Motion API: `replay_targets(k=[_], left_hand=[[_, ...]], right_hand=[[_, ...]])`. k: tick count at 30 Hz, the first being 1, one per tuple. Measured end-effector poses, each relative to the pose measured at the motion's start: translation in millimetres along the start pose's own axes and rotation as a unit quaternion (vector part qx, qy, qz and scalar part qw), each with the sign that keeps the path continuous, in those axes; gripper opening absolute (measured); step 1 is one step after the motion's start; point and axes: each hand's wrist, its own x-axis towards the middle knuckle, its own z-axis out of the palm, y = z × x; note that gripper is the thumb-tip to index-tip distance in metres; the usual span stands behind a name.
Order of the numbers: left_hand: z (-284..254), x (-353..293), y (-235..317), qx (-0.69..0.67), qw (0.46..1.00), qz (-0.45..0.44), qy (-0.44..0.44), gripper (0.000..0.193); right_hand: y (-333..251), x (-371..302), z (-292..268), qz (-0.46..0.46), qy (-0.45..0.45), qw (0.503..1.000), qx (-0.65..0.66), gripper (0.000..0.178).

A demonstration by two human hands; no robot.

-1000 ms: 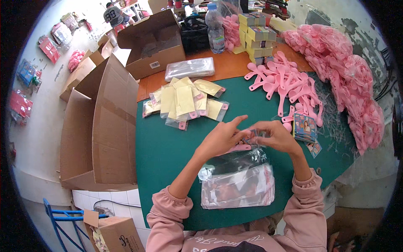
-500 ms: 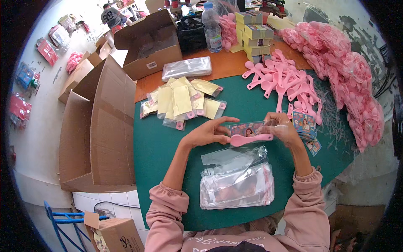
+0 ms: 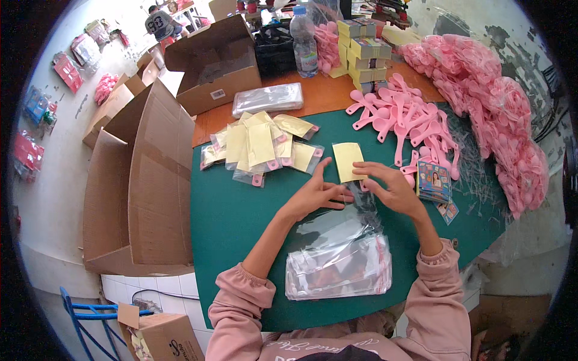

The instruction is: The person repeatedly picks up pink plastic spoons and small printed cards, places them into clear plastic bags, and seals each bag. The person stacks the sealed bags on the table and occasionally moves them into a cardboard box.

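Note:
My right hand pinches a card with its plain yellow back showing. The pink end of a spoon sticks out at the card's lower edge, by my fingers; the rest of the spoon is hidden. My left hand is open, one finger pointing up and the others stretched toward the card's lower end. Those fingers touch or lie close to the mouth of a clear plastic bag. Below, a stack of clear bags lies on the green mat.
Filled packets lie at left, a heap of pink spoons at right beside printed cards. Bagged spoons line the right edge. Card bundles, a water bottle and cardboard boxes stand around. Someone is far off.
The card and spoon have turned from lying crosswise, printed side showing, to upright with the yellow back showing. My left hand has let go of the spoon and moved down toward the bag.

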Motion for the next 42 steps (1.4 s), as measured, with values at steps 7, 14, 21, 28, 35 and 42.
replay_targets(k=[7, 14, 21, 28, 35, 42], left_hand=[[-6, 2, -5, 0.065, 0.997, -0.013, -0.035, 0.067], [-10, -1, -8, 0.001, 0.999, -0.03, -0.037, 0.058], [-7, -1, -5, -0.028, 0.998, -0.05, -0.017, 0.056], [-6, 5, -13, 0.049, 0.998, 0.009, 0.036, 0.054], [-1, 1, -2, 0.015, 0.999, -0.009, 0.04, 0.039], [-10, -2, -10, -0.027, 0.999, -0.018, 0.028, 0.02]], right_hand=[[15, 6, 26, 0.006, 0.111, 0.96, -0.256, 0.029], [-25, 3, 34, -0.004, 0.061, 0.989, -0.136, 0.021], [-23, 3, 43, -0.006, 0.051, 0.986, -0.162, 0.016], [-26, 9, 36, -0.059, -0.015, 0.987, -0.148, 0.013], [20, 5, -92, 0.183, 0.079, 0.97, 0.143, 0.005], [-4, -5, -13, 0.002, 0.139, 0.981, -0.136, 0.026]])
